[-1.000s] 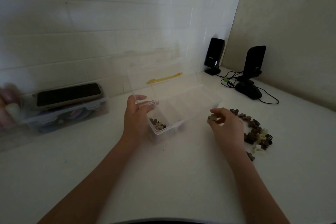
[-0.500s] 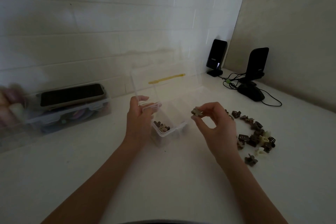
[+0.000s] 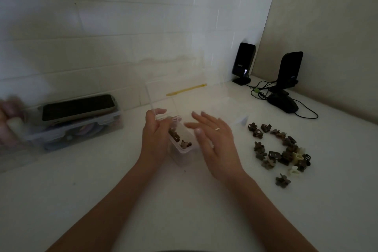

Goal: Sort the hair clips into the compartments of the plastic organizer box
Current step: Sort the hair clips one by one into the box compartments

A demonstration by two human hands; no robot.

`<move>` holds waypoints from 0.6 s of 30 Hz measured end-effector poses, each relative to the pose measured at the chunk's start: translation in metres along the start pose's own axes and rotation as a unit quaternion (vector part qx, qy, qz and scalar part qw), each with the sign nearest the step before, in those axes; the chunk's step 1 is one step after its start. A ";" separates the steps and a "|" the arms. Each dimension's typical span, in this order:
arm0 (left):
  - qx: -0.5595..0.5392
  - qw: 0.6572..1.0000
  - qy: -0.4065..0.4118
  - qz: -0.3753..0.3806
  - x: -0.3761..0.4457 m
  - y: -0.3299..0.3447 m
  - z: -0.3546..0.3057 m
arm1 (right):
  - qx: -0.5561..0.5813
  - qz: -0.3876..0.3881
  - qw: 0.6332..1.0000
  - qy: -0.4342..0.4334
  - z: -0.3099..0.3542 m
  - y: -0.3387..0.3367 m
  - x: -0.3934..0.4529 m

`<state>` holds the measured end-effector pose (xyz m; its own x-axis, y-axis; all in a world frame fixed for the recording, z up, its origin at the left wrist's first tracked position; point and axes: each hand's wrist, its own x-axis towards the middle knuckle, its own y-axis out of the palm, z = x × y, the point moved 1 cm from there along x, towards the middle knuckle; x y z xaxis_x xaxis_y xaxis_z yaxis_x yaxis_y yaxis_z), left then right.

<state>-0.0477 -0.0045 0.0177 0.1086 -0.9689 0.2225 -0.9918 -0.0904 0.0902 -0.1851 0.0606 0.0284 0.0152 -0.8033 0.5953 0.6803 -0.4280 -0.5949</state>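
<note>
A few brown clips (image 3: 180,139) lie in the near compartment of the box (image 3: 185,154) — most clips (image 3: 280,149) wait on the worktop (image 3: 122,190). Left hand (image 3: 154,141) grips the box rim; right hand (image 3: 214,139) hovers spread, empty.

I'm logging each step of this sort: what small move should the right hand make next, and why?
Probably reach right to the loose hair clips and pick one up. The right hand is open and empty over the organizer box, whose nearest compartment already holds some clips, while the left hand steadies the box and many clips lie unsorted on the table.
</note>
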 end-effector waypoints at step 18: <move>-0.043 0.991 -0.111 -0.055 0.016 -0.012 0.007 | -0.337 0.013 0.864 0.373 -0.074 -0.050 -0.009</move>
<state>-0.0348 -0.0210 0.0133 0.1879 -0.9821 -0.0121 -0.9644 -0.1868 0.1870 -0.2736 0.0582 0.0127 -0.6243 -0.7517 0.2126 0.1015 -0.3479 -0.9320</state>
